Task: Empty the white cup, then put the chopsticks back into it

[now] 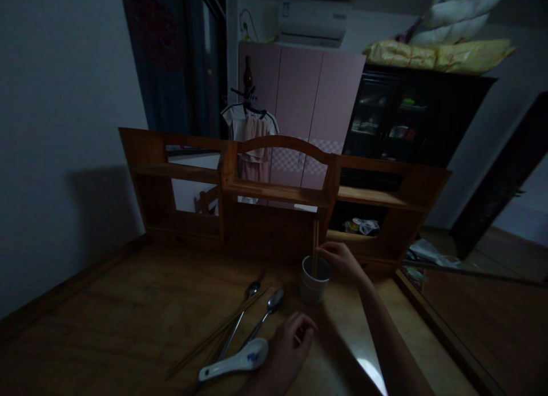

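My right hand [342, 260] reaches to the white cup [314, 282] on the wooden desk and pinches a pair of chopsticks [315, 249] that stand upright in it. My left hand [287, 344] rests near the front edge with its fingers curled; what is in them, if anything, I cannot make out. Just left of it lies a white ceramic spoon [235, 363] with a blue mark. Two metal spoons [268, 312] and more wooden chopsticks [218, 330] lie spread on the desk beyond it.
A wooden shelf unit [278, 193] stands along the back of the desk [128, 322]. Behind it are a clothes stand, a pink wardrobe and a dark cabinet. The desk's right edge drops to the floor. The room is dim.
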A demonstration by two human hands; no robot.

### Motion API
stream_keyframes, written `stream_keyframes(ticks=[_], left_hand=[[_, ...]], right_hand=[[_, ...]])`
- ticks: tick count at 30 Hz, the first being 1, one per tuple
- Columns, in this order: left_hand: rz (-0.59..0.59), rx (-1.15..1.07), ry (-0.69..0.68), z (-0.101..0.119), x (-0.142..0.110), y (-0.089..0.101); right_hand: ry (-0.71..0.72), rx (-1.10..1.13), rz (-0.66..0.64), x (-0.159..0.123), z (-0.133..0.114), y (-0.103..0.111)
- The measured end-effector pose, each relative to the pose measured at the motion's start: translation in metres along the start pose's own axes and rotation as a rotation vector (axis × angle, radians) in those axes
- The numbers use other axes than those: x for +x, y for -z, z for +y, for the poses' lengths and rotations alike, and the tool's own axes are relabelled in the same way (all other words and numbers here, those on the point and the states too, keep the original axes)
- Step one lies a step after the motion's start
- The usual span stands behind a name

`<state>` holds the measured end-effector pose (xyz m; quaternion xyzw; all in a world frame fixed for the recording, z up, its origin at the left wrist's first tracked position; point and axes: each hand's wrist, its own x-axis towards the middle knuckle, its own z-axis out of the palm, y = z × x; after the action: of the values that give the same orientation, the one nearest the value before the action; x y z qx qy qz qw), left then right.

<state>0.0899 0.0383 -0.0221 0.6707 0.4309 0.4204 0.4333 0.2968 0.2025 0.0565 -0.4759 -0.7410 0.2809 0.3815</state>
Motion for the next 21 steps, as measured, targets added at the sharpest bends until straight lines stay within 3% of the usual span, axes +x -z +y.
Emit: stream_keyframes(ticks=[21], left_hand=[[0.017, 0.011, -0.009, -0.0013, -0.0010, -0.0003]], right_hand=[[-0.018, -0.044, 0.010, -0.0033, -0.0050, -0.0001]])
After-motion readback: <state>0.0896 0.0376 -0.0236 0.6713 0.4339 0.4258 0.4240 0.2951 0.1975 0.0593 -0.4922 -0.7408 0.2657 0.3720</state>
